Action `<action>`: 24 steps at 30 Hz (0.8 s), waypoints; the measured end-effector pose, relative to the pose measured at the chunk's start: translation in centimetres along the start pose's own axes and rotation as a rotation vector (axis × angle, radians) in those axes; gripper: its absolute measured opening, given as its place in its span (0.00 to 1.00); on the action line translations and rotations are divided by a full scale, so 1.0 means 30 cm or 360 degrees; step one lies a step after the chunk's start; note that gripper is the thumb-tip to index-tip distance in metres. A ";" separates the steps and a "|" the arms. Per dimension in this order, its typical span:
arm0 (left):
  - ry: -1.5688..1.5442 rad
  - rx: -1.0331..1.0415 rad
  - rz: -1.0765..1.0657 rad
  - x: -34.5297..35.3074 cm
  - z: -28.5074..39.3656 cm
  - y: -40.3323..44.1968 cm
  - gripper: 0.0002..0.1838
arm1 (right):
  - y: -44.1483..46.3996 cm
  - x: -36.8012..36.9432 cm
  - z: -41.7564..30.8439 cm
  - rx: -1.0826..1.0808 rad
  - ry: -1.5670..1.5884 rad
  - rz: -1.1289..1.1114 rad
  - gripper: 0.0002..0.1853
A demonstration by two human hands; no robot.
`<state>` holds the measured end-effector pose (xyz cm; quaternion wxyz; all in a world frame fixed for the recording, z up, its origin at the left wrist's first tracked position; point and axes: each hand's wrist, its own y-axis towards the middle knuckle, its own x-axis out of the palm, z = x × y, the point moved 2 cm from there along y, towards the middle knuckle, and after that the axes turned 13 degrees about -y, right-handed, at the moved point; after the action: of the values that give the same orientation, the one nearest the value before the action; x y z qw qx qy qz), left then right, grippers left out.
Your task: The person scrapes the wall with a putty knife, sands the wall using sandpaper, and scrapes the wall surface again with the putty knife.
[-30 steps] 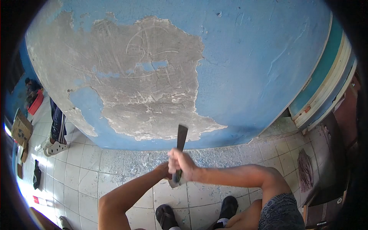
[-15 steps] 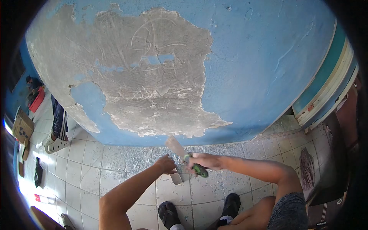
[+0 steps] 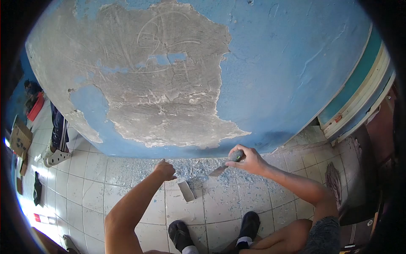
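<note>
My right hand (image 3: 249,161) grips a putty knife (image 3: 218,170) by its dark green handle. The blade slants down to the left, close over paint flakes (image 3: 203,169) scattered on the tiles at the wall's foot. My left hand (image 3: 165,170) has its fingers curled above the floor; whether anything is inside them is hidden. Just right of it lies a small pale rectangular piece, like an open-sided box (image 3: 186,191), on a tile. In front stands a blue wall (image 3: 270,84) with a large bare grey plaster patch (image 3: 169,93) whose edges are ragged.
Another person's leg and pale clog (image 3: 57,156) stand at left. Beyond are a red basket (image 3: 35,106), a cardboard box (image 3: 20,137) and a dark object (image 3: 37,188) on the floor. A crumpled cloth (image 3: 333,182) and a door frame (image 3: 355,97) are at right.
My right hand has turned the putty knife from blade up to blade down and raised its handle toward the wall. My left hand has moved left, away from the small rectangular piece.
</note>
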<state>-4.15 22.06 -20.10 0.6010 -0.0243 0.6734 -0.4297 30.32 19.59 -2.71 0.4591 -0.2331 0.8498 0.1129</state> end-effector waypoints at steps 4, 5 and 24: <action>-0.0045 0.0039 -0.0036 -0.055 0.075 0.043 0.29 | 0.017 0.139 -0.027 -0.0289 0.0352 0.0085 0.22; -0.0054 0.0040 -0.0025 -0.073 0.091 0.050 0.29 | 0.011 0.172 -0.066 -0.0279 0.0439 -0.0161 0.22; -0.0277 -0.0626 -0.0108 -0.169 -0.182 -0.031 0.32 | 0.286 0.478 -0.185 -0.1363 -0.0341 -0.0961 0.13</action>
<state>-7.75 27.26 -16.03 0.6257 -0.2009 0.6888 -0.3062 15.26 20.56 -11.77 0.4190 -0.6210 0.5711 0.3356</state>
